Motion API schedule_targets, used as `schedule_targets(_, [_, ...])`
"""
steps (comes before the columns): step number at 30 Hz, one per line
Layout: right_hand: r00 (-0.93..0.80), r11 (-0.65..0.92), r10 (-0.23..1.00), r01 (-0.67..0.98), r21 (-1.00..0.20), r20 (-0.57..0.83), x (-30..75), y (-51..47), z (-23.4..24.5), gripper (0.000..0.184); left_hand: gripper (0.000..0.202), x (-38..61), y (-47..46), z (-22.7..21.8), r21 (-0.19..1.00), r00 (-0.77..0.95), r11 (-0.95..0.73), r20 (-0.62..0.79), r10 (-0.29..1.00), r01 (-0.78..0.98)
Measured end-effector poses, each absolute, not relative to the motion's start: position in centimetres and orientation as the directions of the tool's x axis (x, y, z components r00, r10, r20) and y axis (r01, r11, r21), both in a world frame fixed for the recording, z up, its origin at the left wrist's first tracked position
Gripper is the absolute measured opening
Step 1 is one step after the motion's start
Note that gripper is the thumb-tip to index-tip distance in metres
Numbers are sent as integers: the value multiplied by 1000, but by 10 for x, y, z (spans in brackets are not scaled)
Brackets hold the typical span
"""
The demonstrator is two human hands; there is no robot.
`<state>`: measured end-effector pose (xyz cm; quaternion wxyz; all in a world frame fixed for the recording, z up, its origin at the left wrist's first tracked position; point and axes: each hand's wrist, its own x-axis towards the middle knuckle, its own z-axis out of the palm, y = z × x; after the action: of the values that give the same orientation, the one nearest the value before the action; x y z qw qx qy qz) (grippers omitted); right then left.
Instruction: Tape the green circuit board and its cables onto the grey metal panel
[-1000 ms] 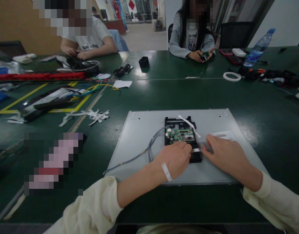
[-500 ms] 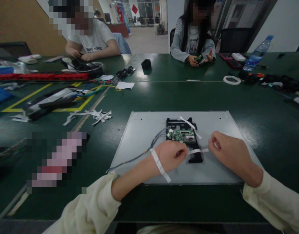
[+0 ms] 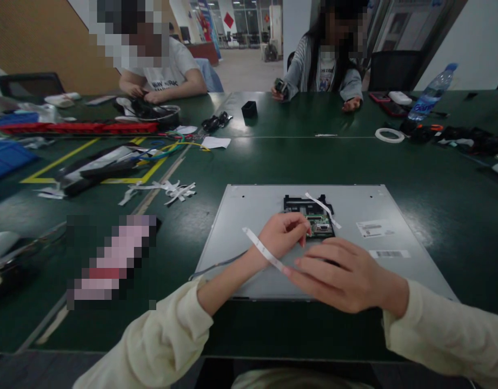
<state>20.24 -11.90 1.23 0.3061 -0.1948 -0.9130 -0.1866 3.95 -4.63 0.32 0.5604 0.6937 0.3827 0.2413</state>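
On a grey metal panel (image 3: pixel 240 216) sits a black plastic bracket (image 3: pixel 291 203) with a green circuit board (image 3: pixel 322 228). One white tape strip (image 3: pixel 324 209) slants across the bracket's top right. My left hand (image 3: pixel 283 233) is beside the board, fingers curled in; whatever they may hold is hidden. Another white strip (image 3: pixel 259 246) lies across my left wrist. My right hand (image 3: pixel 342 275) is open over the panel's front part, fingers apart, a fingertip touching the lower end of that wrist strip. It hides the bracket's lower part. Grey cables (image 3: pixel 220 263) run out to the left under my left forearm.
Cut white strips (image 3: pixel 176 190) and a blurred-out pink item (image 3: pixel 117 256) lie to the left. Across the green table (image 3: pixel 265 162) sit two people, near a black box (image 3: pixel 249 109). A tape roll (image 3: pixel 390 135) and water bottle (image 3: pixel 433 92) stand at the right.
My right hand has moved left and nearer me, from the tape strip stretched between both hands to the strip on my left wrist. Its fingers have spread. My left hand has risen slightly.
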Motion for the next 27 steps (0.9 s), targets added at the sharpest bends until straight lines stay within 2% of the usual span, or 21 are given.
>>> schedule_targets(3, [-742,880,166,409,242,650,188,-114,15,25,18,38,-47,3,965,614,-112,-61,787,239])
schedule_targets(6, [-711,917,146,358,175,688,184,-111,13,19,18,36,-48,2,961,625,-141,-39,779,237])
schedule_targets(9, [-679,930,161,347,120,716,185,-113,14,20,18,36,-47,1,954,607,-153,-37,794,258])
schedule_targets(14, [-638,891,235,443,100,734,193,-122,24,16,15,26,-33,6,935,525,-170,-20,851,311])
schedule_targets(17, [-625,849,285,516,111,727,198,-124,27,17,19,8,-18,17,948,433,-7,-139,891,317])
schedule_targets(18, [-624,833,299,540,121,722,199,-123,26,17,27,1,-14,22,950,476,71,-215,853,303])
schedule_targets(21, [-630,789,297,585,187,718,201,-118,22,15,70,-19,-4,34,898,649,310,-440,621,312])
schedule_targets(23, [-647,779,276,584,229,711,201,-114,19,15,78,-26,-1,37,879,679,347,-475,560,328])
schedule_targets(25, [-669,787,255,563,253,698,199,-110,15,14,64,-29,-1,36,895,670,279,-446,594,349])
schedule_targets(27, [-689,794,259,551,257,677,197,-109,13,14,43,-30,-1,34,909,664,173,-398,633,380])
